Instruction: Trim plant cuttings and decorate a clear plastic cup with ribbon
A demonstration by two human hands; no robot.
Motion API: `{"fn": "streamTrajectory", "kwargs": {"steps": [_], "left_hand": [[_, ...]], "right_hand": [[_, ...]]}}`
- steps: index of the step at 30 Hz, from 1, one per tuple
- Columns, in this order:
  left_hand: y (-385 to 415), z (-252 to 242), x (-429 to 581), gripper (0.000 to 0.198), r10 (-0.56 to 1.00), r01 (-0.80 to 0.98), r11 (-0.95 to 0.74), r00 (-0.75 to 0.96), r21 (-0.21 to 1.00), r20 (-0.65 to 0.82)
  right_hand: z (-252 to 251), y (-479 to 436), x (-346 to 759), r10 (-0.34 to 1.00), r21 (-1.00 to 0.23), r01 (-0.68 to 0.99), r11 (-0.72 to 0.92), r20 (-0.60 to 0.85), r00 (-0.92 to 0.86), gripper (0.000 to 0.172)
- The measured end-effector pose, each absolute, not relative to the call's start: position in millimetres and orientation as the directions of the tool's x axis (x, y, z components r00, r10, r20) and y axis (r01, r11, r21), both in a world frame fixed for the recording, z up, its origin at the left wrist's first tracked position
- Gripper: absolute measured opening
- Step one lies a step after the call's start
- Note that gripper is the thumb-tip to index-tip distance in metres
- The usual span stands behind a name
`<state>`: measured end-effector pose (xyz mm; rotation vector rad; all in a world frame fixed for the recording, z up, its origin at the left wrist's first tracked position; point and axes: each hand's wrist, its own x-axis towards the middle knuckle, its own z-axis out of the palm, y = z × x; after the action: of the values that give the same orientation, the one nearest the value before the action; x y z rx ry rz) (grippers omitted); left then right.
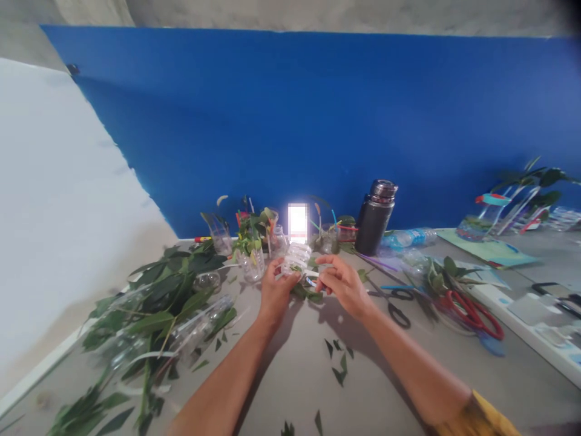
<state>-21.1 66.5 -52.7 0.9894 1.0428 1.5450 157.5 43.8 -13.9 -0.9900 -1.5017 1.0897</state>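
My left hand (278,292) grips the lower end of a white plastic spiral (296,257) that stands up above the table. My right hand (342,286) comes in from the right, its thumb and fingers pinched on a thin white strip (311,274) running from the spiral's base. A small blue mark shows near those fingertips, too small to identify. A few green leaves (307,293) lie just under both hands. A bright blurred white patch (298,223) hides whatever stands directly behind the spiral.
On the grey table (290,387), cut clear plastic bottles (195,327) and leafy branches (167,284) lie left. Small jars (252,264) and a black flask (374,218) stand behind. Black-handled scissors (398,309) and red-handled scissors (472,315) lie right. A blue board (272,121) stands behind.
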Motion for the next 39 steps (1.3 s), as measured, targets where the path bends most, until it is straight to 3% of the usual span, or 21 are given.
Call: {"fn": "streamTrajectory", "kwargs": {"steps": [10,21,32,39], "left_hand": [[59.3,-43.0,-12.8,0.065,0.972,-0.266,-0.193,-0.181,0.944,0.148],[57.9,-47.2,-10.6,0.061,0.974,-0.25,-0.197,-0.162,0.948,0.16],[53.7,-44.8,-8.0,0.054,0.966,-0.249,-0.208,-0.201,0.946,0.16],[56.9,-46.2,-10.5,0.052,0.991,-0.469,-0.123,-0.109,0.875,0.081]], "right_hand": [[-14.9,40.1,149.5,0.953,-0.926,0.232,0.299,0.276,-0.126,0.029],[-20.7,41.9,148.8,0.948,-0.895,0.315,0.316,0.286,-0.138,0.025],[-25.1,40.9,143.9,0.946,-0.77,0.554,0.317,0.302,-0.121,0.024],[-23.5,42.2,143.8,0.959,-0.645,0.726,0.238,0.273,-0.071,0.018]]}}
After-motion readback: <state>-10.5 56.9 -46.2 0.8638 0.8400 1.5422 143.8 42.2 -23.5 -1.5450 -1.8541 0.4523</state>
